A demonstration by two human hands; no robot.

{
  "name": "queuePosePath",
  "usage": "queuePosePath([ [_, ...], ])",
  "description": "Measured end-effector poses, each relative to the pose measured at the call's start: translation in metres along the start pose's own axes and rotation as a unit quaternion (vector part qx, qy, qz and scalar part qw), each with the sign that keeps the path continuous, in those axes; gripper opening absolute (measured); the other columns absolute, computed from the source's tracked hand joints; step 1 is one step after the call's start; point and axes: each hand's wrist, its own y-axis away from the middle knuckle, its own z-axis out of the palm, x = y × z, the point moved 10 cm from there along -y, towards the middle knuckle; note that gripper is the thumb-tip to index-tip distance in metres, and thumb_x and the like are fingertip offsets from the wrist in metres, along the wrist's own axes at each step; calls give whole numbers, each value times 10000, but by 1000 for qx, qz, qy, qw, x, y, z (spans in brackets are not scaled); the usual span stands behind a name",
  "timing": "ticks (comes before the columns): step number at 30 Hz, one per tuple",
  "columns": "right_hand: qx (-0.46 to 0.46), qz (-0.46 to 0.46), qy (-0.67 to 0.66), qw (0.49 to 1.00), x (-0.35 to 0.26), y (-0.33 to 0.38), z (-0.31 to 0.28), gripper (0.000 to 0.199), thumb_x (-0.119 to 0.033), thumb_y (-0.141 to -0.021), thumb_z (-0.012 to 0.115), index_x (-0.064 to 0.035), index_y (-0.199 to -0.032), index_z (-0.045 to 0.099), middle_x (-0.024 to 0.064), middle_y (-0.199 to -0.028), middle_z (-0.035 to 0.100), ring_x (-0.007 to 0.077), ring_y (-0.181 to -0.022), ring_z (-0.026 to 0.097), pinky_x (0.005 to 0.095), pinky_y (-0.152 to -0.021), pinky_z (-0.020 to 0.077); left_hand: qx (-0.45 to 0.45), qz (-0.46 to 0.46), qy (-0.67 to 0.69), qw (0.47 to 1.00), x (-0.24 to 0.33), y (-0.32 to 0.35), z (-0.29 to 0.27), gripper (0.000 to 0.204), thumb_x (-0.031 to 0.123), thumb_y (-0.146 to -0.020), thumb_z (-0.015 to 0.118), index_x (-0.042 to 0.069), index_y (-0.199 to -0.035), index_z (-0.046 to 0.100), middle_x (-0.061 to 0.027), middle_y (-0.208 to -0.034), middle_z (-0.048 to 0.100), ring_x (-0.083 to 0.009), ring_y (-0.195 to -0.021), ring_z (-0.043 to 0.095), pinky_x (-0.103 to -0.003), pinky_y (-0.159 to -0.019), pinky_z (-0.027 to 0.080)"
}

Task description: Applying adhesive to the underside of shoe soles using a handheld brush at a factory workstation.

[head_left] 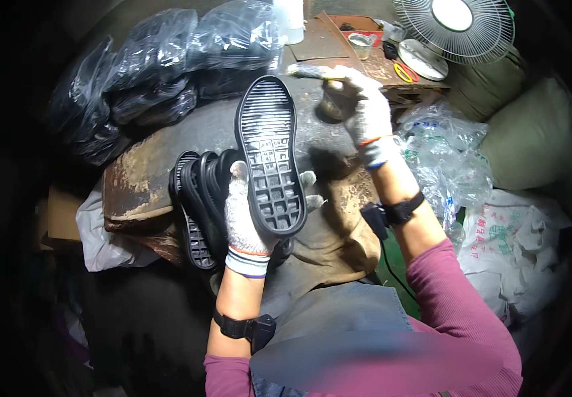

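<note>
The gloved left hand (249, 221) has its fingers wrapped around the heel of a black shoe sole (269, 155), held tread-up over a stack of soles (200, 198). Farther off, the gloved right hand (362, 109) pinches a brush (312, 71) above a small pot (331, 106) on the worn bench (140, 178)

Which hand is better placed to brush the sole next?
Right, probably. The right hand already grips the brush, raised just beside the toe of the black sole. The left hand is occupied holding that sole upright by its heel, so it cannot brush.
</note>
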Motion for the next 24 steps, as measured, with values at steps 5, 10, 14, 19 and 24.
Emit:
queuePosePath([
  [5,4,-116,393,912,-10,6,14,236,-136,-1023,589,-11,-1152,743,102,-1164,747,176,-990,709,302,-882,560,31,-14,-26,999,-8,15,-7,742,592,-1061,456,24,-1539,466,-245,-1424,617,-558,-1256,597,-783,-968,492],
  [10,-82,-119,279,949,8,43,52,201,-100,-974,686,-50,-1157,751,39,-1045,762,98,-909,679,255,-833,545,47,-55,-9,997,-4,32,-20,750,597,-1057,458,18,-1534,469,-269,-1419,611,-591,-1249,584,-791,-985,474],
  [14,-94,52,203,973,18,91,79,207,-99,-935,716,-34,-1127,756,7,-1019,752,75,-898,653,242,-802,537,12,-46,50,998,-8,26,-20,725,603,-1069,421,49,-1536,467,-250,-1457,586,-579,-1262,581,-753,-1006,484],
  [19,-178,135,222,949,30,153,94,210,-82,-887,794,-47,-1093,773,41,-1113,783,127,-1033,700,343,-1076,489,97,-32,91,991,11,30,-57,708,577,-1088,394,-7,-1462,538,-240,-1425,614,-423,-1261,619,-613,-1047,516],
  [24,-198,162,210,944,8,177,87,257,-94,-882,814,-60,-1133,771,31,-1143,782,135,-1088,685,349,-1056,507,133,35,-212,968,60,26,-33,687,559,-1065,516,-29,-1417,560,-225,-1274,703,-401,-1073,727,-511,-952,607],
])
